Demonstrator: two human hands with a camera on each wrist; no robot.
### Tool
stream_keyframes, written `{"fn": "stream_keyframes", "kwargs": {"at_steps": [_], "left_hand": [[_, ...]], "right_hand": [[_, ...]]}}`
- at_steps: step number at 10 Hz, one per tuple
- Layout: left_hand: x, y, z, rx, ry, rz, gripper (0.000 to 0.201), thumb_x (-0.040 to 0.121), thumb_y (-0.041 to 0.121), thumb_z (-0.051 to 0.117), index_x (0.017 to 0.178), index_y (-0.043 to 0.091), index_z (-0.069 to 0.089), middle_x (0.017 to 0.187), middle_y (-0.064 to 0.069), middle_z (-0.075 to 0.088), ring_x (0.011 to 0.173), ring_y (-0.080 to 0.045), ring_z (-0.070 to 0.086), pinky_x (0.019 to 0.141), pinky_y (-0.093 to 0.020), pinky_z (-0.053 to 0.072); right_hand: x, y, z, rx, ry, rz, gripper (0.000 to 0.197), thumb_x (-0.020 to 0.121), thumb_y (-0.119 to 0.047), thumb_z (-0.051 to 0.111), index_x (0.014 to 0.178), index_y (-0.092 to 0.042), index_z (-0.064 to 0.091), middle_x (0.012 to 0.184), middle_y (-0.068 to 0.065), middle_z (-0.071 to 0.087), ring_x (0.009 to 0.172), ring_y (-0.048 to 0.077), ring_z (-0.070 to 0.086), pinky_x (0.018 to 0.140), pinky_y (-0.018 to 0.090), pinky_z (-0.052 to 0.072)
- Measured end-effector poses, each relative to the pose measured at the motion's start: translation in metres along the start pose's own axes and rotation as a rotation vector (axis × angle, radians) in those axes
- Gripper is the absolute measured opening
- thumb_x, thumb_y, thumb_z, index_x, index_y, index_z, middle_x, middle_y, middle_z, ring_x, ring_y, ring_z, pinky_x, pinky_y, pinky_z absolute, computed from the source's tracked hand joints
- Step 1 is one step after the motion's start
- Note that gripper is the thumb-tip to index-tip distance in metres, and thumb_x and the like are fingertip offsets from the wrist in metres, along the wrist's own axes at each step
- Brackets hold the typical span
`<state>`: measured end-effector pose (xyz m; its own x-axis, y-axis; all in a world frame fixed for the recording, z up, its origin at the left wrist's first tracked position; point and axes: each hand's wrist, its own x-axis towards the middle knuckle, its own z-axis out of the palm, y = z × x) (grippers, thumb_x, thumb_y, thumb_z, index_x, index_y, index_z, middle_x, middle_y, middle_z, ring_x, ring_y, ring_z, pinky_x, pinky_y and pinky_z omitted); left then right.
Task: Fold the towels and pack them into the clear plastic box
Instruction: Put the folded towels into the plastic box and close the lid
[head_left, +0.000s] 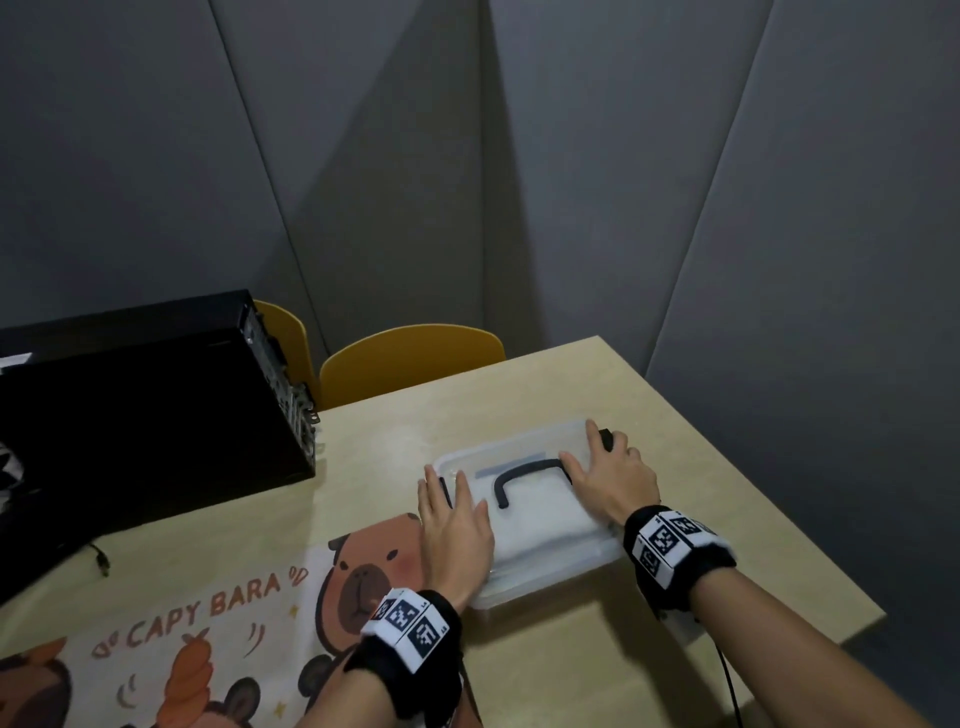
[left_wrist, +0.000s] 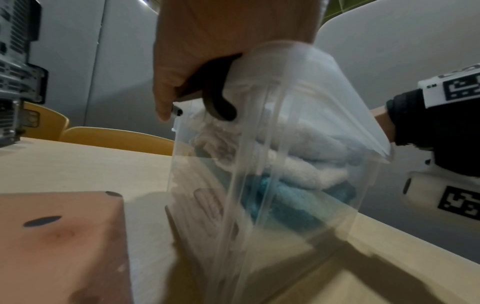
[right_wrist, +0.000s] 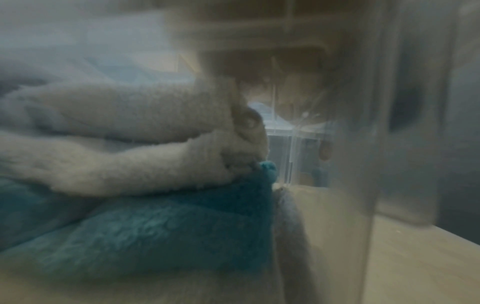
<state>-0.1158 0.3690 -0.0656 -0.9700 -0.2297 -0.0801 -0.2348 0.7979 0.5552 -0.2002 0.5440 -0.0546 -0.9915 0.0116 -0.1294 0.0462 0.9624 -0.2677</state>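
Note:
The clear plastic box (head_left: 550, 569) stands on the table with its lid (head_left: 519, 444) on and a black handle (head_left: 524, 470) lying flat on top. Inside, a folded white towel (head_left: 540, 517) lies over a blue towel (left_wrist: 283, 207); the right wrist view shows the same white towel (right_wrist: 116, 133) and blue towel (right_wrist: 155, 226) through the wall. My left hand (head_left: 452, 525) presses flat on the lid's left end, fingers straight. My right hand (head_left: 605, 478) lies spread on the right end, fingers beside a black latch (head_left: 607, 439).
A black computer case (head_left: 130, 415) stands at the left of the table. A capybara-print mat (head_left: 208, 623) covers the near left, under the box's corner. Two yellow chairs (head_left: 410, 364) sit behind the table. The table's right edge (head_left: 779, 519) is close to the box.

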Motion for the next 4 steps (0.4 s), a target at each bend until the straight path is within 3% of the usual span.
{"fn": "stream_keyframes", "kwargs": {"at_steps": [2, 3, 4], "left_hand": [[-0.010, -0.005, -0.008, -0.007, -0.097, -0.009, 0.061, 0.098, 0.040, 0.032, 0.149, 0.016, 0.007, 0.155, -0.010, -0.021, 0.144, -0.027, -0.017, 0.117, -0.037, -0.002], [-0.009, -0.012, -0.021, -0.173, -0.204, 0.001, 0.066, 0.095, 0.042, 0.040, 0.149, 0.019, 0.009, 0.155, -0.006, -0.021, 0.144, -0.023, -0.017, 0.118, -0.037, 0.000], [-0.013, -0.023, -0.044, -0.307, -0.146, 0.045, 0.061, 0.095, 0.037, 0.045, 0.147, 0.019, 0.019, 0.158, -0.005, 0.001, 0.146, -0.019, 0.001, 0.118, -0.033, 0.009]], "right_hand": [[-0.006, -0.003, -0.003, -0.037, -0.042, -0.022, 0.066, 0.092, -0.057, 0.026, 0.147, -0.024, 0.011, 0.143, 0.019, 0.030, 0.126, 0.037, 0.037, 0.099, 0.044, 0.037], [-0.007, -0.007, -0.012, -0.059, -0.094, -0.030, 0.063, 0.093, -0.052, 0.030, 0.146, -0.022, 0.015, 0.145, 0.019, 0.025, 0.130, 0.038, 0.029, 0.104, 0.049, 0.030], [-0.020, -0.015, -0.022, -0.055, -0.092, -0.092, 0.059, 0.093, -0.045, 0.038, 0.144, -0.020, 0.021, 0.150, 0.016, 0.016, 0.136, 0.036, 0.019, 0.108, 0.050, 0.024]]}}
